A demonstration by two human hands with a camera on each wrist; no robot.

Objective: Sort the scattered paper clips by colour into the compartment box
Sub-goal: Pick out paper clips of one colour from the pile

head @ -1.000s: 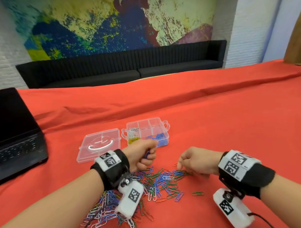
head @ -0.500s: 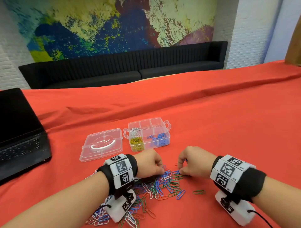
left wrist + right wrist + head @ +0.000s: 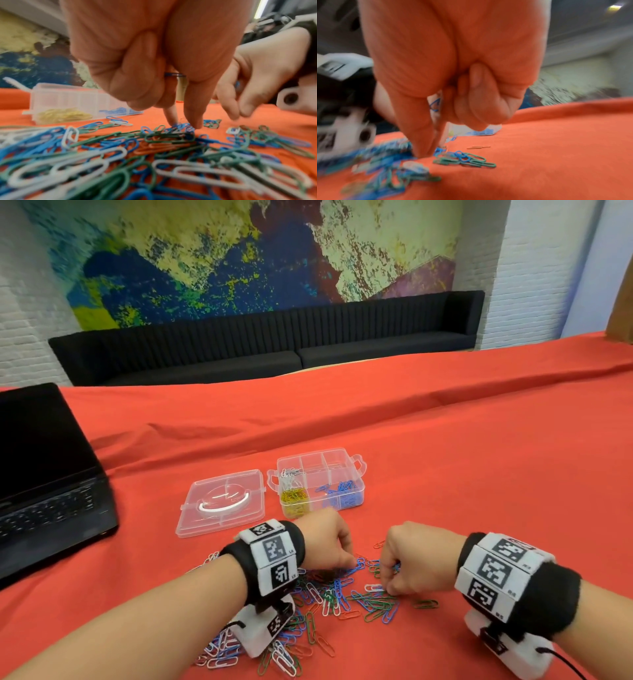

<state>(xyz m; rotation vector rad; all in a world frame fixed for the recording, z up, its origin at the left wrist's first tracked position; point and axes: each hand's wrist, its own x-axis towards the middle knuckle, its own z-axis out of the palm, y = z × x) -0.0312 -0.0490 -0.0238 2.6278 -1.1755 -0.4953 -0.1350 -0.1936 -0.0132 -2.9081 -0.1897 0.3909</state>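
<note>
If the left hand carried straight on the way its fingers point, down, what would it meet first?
The left hand has its forefinger and thumb tips pointing down, at or almost on a blue paper clip at the far edge of the pile. That clip comes first, then the red cloth.

Black wristbands [image 3: 263, 563] carry white marker blocks and white cameras [image 3: 263, 630].

lid [image 3: 222, 503] left of compartment box [image 3: 356, 474], paper clips [image 3: 342, 599] before both
</note>
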